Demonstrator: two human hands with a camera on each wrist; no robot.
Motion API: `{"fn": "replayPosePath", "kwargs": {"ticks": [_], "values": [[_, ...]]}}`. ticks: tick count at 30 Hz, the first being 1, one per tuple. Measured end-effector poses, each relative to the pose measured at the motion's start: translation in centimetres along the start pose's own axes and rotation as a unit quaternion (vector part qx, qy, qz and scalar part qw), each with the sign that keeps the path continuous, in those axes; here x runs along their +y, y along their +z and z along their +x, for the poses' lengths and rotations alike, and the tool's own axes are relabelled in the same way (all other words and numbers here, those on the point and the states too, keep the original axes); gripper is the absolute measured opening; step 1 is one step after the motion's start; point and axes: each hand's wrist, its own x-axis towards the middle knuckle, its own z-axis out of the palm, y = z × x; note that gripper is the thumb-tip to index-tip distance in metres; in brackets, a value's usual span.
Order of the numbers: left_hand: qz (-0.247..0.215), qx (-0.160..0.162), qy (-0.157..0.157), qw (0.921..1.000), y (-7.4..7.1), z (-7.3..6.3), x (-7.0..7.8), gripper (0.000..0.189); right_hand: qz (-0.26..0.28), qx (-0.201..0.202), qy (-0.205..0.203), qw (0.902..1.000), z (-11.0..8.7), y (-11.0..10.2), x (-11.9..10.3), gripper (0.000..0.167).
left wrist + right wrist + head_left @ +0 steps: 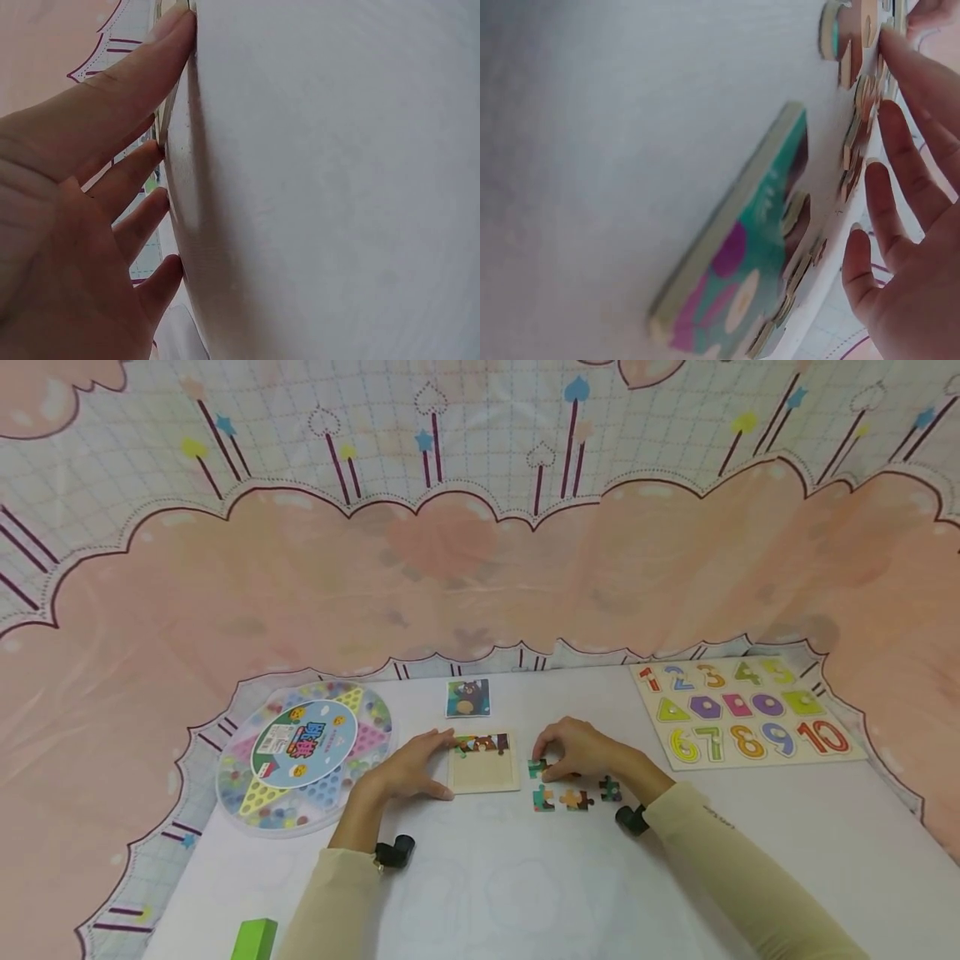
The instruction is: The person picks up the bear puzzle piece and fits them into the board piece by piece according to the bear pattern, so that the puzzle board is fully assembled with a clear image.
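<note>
My left hand (408, 766) rests along the left side of a small wooden puzzle tray (483, 777), its thumb (161, 52) at the near corner and its fingers spread toward the far one. Bear-picture pieces fill the tray's top strip; bare wood shows below. Just right of the tray, my right hand (581, 749) pinches a green puzzle piece (536, 768) between thumb and index finger, low over the table. Close under that hand lie a green-and-orange piece (543, 798), an orange-and-brown piece (576, 800) and a dark green piece (610, 789).
A square bear picture card (468, 697) lies behind the tray. At left is a round board game (307, 752) with marbles under its clear cover. A number-and-shape board (750, 714) lies at right, a green block (255, 939) at the near left edge. Patterned cloth hangs behind.
</note>
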Motion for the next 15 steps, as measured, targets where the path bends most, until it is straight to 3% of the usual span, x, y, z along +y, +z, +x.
{"fn": "replayPosePath", "kwargs": {"ticks": [15], "values": [[-0.003,0.005,-0.012,0.9999,0.14,0.0,-0.03,0.087,-0.039,0.009,0.012,0.9991,-0.36,0.1,-0.95,0.013]]}}
